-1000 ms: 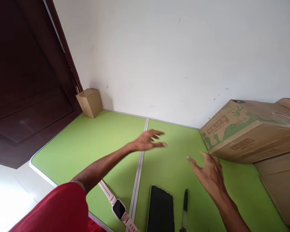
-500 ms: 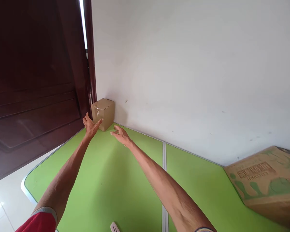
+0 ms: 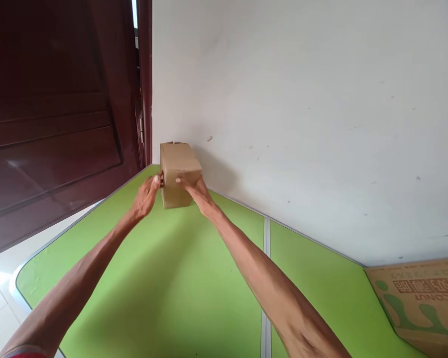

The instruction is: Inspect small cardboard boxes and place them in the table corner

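A small brown cardboard box (image 3: 179, 158) is at the far corner of the green table, close to the wall, turned at a slight angle. On its left side is my left hand (image 3: 146, 195), with the fingers partly hidden behind the box edge and the thumb bent near them. My right hand (image 3: 200, 191) grips the right side, its thumb on the near face and its other fingers mostly hidden round the far side. Between them, both hands hold the box.
The green folding table (image 3: 209, 288) has a grey seam (image 3: 267, 248) across it. At the right stands a larger printed carton (image 3: 418, 298). A white wall (image 3: 291, 119) borders the back, and a dark red door (image 3: 52, 124) is to the left.
Both hands have closed in on the small box, the right one coming onto its right side. The box has turned and now shows a different face. The camera view has shifted slightly.
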Motion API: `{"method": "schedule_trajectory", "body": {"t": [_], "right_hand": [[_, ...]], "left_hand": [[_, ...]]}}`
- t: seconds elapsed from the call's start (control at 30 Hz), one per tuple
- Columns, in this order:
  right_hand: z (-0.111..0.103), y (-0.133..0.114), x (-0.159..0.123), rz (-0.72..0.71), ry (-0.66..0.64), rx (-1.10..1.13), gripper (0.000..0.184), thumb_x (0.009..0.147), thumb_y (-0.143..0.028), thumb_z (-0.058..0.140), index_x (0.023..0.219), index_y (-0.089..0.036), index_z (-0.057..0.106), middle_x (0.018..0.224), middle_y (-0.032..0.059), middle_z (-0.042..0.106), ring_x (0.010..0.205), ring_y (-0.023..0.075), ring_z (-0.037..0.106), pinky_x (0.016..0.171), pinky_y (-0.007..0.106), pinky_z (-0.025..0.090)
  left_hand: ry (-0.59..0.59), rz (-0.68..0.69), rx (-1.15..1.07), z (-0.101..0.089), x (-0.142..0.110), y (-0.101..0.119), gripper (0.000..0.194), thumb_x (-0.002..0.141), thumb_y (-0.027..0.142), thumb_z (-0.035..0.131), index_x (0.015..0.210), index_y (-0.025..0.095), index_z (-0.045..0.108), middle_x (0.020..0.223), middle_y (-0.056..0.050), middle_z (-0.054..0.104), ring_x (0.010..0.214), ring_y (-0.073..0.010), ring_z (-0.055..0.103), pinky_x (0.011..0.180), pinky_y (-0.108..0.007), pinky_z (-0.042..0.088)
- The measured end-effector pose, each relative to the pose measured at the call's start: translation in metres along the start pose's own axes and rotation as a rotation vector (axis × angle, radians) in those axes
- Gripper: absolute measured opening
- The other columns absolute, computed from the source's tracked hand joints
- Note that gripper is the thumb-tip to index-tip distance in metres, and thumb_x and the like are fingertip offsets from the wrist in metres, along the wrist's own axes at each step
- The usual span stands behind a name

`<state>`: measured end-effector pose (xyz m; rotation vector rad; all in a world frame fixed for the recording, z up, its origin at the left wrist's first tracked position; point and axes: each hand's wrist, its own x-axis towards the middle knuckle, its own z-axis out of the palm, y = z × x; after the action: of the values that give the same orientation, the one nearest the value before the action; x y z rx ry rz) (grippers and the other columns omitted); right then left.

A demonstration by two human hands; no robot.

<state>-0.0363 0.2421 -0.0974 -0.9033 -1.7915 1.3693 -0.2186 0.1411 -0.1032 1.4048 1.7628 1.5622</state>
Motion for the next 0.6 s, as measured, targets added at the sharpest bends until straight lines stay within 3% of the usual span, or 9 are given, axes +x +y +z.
{"method": "schedule_trajectory", "body": {"t": [0.1, 0.2, 0.27, 0.33, 0.4, 0.5, 0.53, 0.6], "right_hand": [[-0.027, -0.007, -0.065, 0.063, 0.016, 0.095, 0.138, 0.062, -0.085, 0.095, 0.167, -0.020, 0.035, 0.150, 0.0209, 0.069, 0.143, 0.0406, 0.066, 0.121, 0.062, 0.058], [-0.056, -0.011, -0.132, 0.085, 0.077, 0.078, 0.140, 0.054, -0.087, 0.098, 0.163, -0.025, 0.036, 0.155, 0.0212, 0.064, 0.142, 0.0420, 0.066, 0.118, 0.060, 0.060], [-0.078, -0.009, -0.174, 0.075, 0.084, 0.052, 0.142, 0.054, -0.090, 0.097, 0.166, -0.029, 0.035, 0.160, 0.0211, 0.061, 0.145, 0.0434, 0.064, 0.119, 0.062, 0.059], [-0.100, -0.002, -0.212, 0.044, 0.107, 0.012, 0.145, 0.058, -0.094, 0.092, 0.173, -0.033, 0.027, 0.165, 0.0213, 0.057, 0.154, 0.0452, 0.058, 0.124, 0.067, 0.053], [-0.114, 0.008, -0.242, 0.017, 0.172, -0.049, 0.152, 0.061, -0.100, 0.085, 0.179, -0.035, 0.015, 0.173, 0.0231, 0.048, 0.164, 0.0467, 0.047, 0.129, 0.073, 0.044], [-0.107, 0.026, -0.262, -0.003, 0.247, -0.187, 0.169, 0.056, -0.103, 0.085, 0.181, -0.034, -0.005, 0.184, 0.0275, 0.028, 0.171, 0.0500, 0.033, 0.132, 0.079, 0.035], [-0.097, 0.031, -0.262, -0.011, 0.253, -0.232, 0.174, 0.054, -0.100, 0.089, 0.181, -0.033, -0.009, 0.186, 0.0287, 0.021, 0.173, 0.0512, 0.029, 0.133, 0.080, 0.034], [-0.072, 0.036, -0.252, -0.026, 0.265, -0.293, 0.180, 0.052, -0.090, 0.098, 0.181, -0.029, -0.010, 0.186, 0.0311, 0.017, 0.173, 0.0531, 0.026, 0.132, 0.079, 0.035]], "left_hand": [[-0.137, 0.040, -0.002, 0.010, -0.079, 0.026, 0.121, 0.086, 0.110, 0.028, 0.159, 0.023, 0.070, 0.125, -0.019, 0.077, 0.120, -0.0404, 0.074, 0.109, -0.063, 0.060], [-0.237, 0.057, -0.050, 0.023, -0.155, 0.054, 0.105, 0.096, 0.100, 0.029, 0.172, 0.032, 0.055, 0.139, -0.020, 0.070, 0.128, -0.0409, 0.070, 0.106, -0.064, 0.061], [-0.362, 0.066, -0.103, 0.029, -0.195, 0.069, 0.095, 0.099, 0.095, 0.035, 0.172, 0.037, 0.054, 0.144, -0.019, 0.070, 0.133, -0.0423, 0.069, 0.111, -0.066, 0.059], [-0.457, 0.071, -0.149, 0.029, -0.218, 0.077, 0.086, 0.101, 0.092, 0.041, 0.165, 0.038, 0.063, 0.146, -0.018, 0.071, 0.136, -0.0429, 0.068, 0.116, -0.067, 0.056], [-0.398, 0.055, -0.182, 0.028, -0.220, 0.077, 0.076, 0.104, 0.088, 0.043, 0.146, 0.034, 0.076, 0.137, -0.016, 0.076, 0.129, -0.0409, 0.071, 0.115, -0.065, 0.058], [-0.071, -0.006, -0.137, 0.031, -0.185, 0.067, 0.070, 0.105, 0.086, 0.042, 0.123, 0.027, 0.077, 0.125, -0.015, 0.076, 0.119, -0.0377, 0.072, 0.110, -0.062, 0.060], [0.031, -0.020, -0.091, 0.035, -0.168, 0.064, 0.075, 0.102, 0.089, 0.044, 0.130, 0.027, 0.073, 0.137, -0.016, 0.073, 0.127, -0.0390, 0.069, 0.115, -0.063, 0.057], [0.031, -0.031, -0.074, 0.045, -0.137, 0.060, 0.086, 0.104, 0.090, 0.034, 0.153, 0.024, 0.062, 0.163, -0.020, 0.059, 0.147, -0.0419, 0.060, 0.125, -0.067, 0.049]]}}
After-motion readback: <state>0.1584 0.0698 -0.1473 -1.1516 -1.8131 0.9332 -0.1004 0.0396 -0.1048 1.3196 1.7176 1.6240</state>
